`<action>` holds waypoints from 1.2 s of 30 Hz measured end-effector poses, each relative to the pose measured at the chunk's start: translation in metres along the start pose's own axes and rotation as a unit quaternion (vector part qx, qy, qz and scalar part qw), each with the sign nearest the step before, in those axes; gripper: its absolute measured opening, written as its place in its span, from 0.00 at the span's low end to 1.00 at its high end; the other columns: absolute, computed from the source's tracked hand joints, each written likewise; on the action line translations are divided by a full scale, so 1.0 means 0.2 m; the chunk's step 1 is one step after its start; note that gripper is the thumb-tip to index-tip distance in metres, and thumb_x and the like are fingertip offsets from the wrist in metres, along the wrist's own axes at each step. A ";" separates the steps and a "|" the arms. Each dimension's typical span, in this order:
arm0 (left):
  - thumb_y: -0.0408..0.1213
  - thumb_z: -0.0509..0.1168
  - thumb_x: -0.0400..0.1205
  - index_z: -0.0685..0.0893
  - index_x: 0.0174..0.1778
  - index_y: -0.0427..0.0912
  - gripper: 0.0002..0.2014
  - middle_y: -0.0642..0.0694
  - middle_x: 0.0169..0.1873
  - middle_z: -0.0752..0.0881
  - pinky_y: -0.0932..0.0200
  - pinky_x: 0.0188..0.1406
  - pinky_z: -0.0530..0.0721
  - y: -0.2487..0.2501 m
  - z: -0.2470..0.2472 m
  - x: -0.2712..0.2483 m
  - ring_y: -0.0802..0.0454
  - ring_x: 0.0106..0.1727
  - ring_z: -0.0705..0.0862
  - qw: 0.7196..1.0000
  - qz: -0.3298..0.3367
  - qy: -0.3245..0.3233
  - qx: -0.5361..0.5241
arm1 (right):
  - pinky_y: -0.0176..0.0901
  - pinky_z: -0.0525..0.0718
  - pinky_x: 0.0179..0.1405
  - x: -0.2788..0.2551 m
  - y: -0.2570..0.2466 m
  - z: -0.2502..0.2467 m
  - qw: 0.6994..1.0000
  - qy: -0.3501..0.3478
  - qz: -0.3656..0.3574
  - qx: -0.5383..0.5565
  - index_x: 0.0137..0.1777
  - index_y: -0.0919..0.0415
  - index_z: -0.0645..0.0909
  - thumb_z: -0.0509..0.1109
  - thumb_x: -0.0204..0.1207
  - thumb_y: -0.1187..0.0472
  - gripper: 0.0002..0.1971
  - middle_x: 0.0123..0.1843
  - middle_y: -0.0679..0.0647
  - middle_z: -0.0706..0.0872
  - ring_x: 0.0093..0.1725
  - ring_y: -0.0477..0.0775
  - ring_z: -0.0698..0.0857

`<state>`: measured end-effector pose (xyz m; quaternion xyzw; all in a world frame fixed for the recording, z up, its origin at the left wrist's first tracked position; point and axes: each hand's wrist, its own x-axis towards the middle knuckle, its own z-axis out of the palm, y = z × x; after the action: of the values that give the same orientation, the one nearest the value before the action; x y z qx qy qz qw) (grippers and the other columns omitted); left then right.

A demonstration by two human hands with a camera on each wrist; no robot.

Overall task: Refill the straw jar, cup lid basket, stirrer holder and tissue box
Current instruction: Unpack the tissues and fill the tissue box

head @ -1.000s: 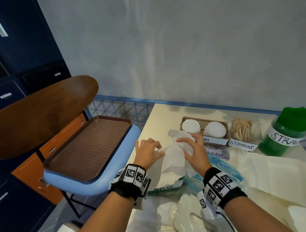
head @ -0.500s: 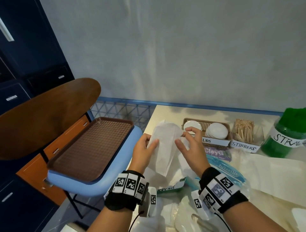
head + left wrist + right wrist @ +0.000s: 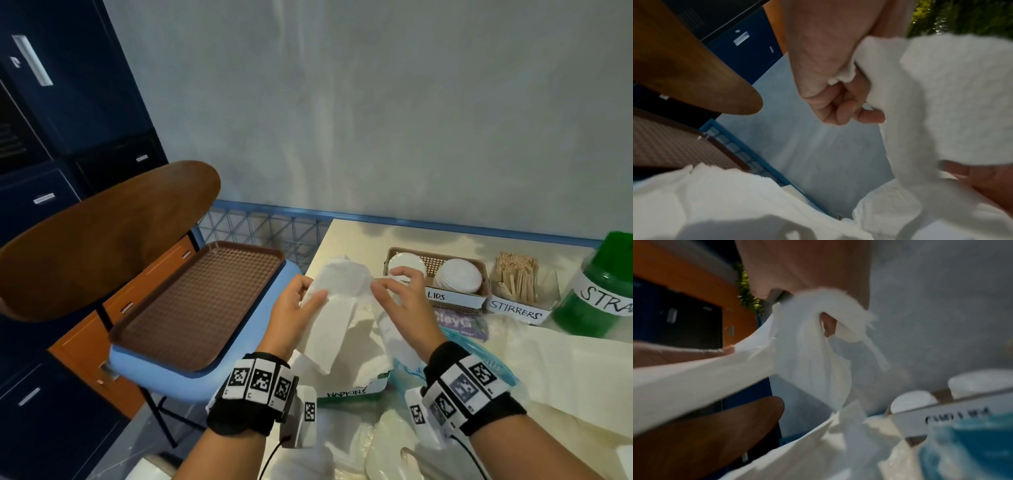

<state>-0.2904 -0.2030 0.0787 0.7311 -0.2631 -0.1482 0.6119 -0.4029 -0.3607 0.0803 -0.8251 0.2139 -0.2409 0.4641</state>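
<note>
1. Leftmost, a brown tray (image 3: 191, 305) lies on a blue seat.
2. Next, the left hand (image 3: 291, 315) pinches a white tissue (image 3: 337, 308), lifted above the napkin box (image 3: 349, 390).
3. Opposite, the right hand (image 3: 404, 301) grips its other edge.
4. Rightward on the counter (image 3: 356, 236): lid basket (image 3: 436, 262), stirrers (image 3: 517, 281), green straw jar (image 3: 596, 294).

Lid basket (image 3: 438, 270) and stirrers (image 3: 517, 281) crowd the tabletop's (image 3: 349, 236) rear.

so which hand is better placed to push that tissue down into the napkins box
Left. The left hand grips the tissue directly above the napkins box; the right hand holds only its far edge, nearer the lids basket.
</note>
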 end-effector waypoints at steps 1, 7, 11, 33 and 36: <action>0.37 0.66 0.80 0.76 0.41 0.42 0.06 0.45 0.37 0.82 0.57 0.36 0.79 0.00 0.01 -0.01 0.50 0.38 0.81 1.000 -0.003 -0.006 -0.008 | 0.36 0.65 0.66 0.00 0.00 0.02 1.000 0.005 -0.002 0.001 0.56 0.59 0.85 0.65 0.71 0.42 0.23 0.66 0.49 0.66 0.65 0.43 0.69; 0.34 0.69 0.78 0.75 0.36 0.45 0.10 0.49 0.33 0.78 0.56 0.35 0.75 -0.03 0.04 -0.01 0.50 0.37 0.78 0.999 0.005 -0.042 -0.001 | 0.48 0.79 0.64 0.01 0.01 0.03 0.999 0.034 -0.001 -0.030 0.55 0.67 0.84 0.69 0.76 0.53 0.17 0.63 0.43 0.65 0.61 0.51 0.77; 0.37 0.70 0.78 0.78 0.40 0.44 0.06 0.45 0.37 0.81 0.53 0.41 0.76 -0.04 0.00 -0.01 0.51 0.39 0.79 0.997 0.018 -0.067 0.019 | 0.37 0.71 0.58 0.00 0.04 0.00 0.999 -0.015 0.006 -0.048 0.50 0.57 0.85 0.72 0.74 0.53 0.09 0.63 0.47 0.71 0.60 0.48 0.75; 0.42 0.65 0.81 0.78 0.50 0.47 0.06 0.56 0.41 0.84 0.57 0.41 0.77 -0.01 -0.04 0.01 0.51 0.42 0.82 0.918 0.183 -0.057 0.347 | 0.50 0.70 0.72 0.03 -0.03 -0.03 0.953 -0.193 0.204 0.116 0.43 0.57 0.87 0.53 0.78 0.35 0.30 0.64 0.51 0.81 0.63 0.54 0.79; 0.40 0.62 0.83 0.77 0.60 0.48 0.10 0.54 0.49 0.84 0.56 0.46 0.72 -0.01 -0.01 0.00 0.51 0.48 0.82 0.898 0.184 -0.059 0.396 | 0.38 0.81 0.54 0.02 -0.03 -0.03 0.950 -0.207 0.181 0.147 0.49 0.57 0.86 0.60 0.79 0.42 0.21 0.51 0.54 0.87 0.51 0.50 0.85</action>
<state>-0.2889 -0.2020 0.0774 0.8416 -0.4652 0.0410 0.2713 -0.4026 -0.3631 0.0896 -0.7269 0.2207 -0.0056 0.6503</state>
